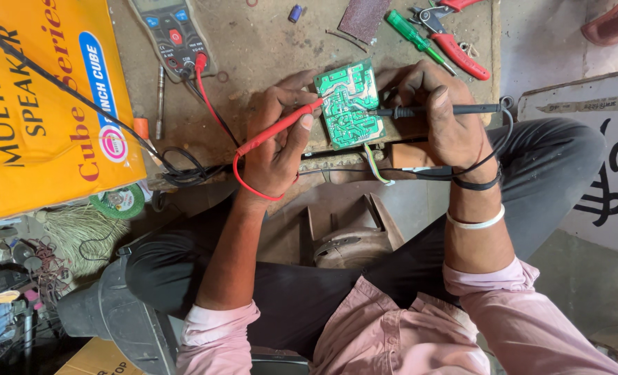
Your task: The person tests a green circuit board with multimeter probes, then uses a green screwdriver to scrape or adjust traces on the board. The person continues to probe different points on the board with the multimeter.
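A small green circuit board (348,104) lies solder side up at the near edge of a worn wooden bench (267,48). My left hand (276,142) grips a red test probe (281,127), whose tip rests on the board's left side. My right hand (444,114) grips a black test probe (434,110), with its tip on the middle of the board. The red lead runs up to a multimeter (170,31) at the back of the bench. The fingers of both hands steady the board's edges.
A large yellow cardboard box (45,104) fills the left. Red-handled pliers (451,42), a green screwdriver (410,33) and a sandpaper piece (363,17) lie at the bench's back right. A solder spool (118,201) and tangled wires (42,267) sit lower left.
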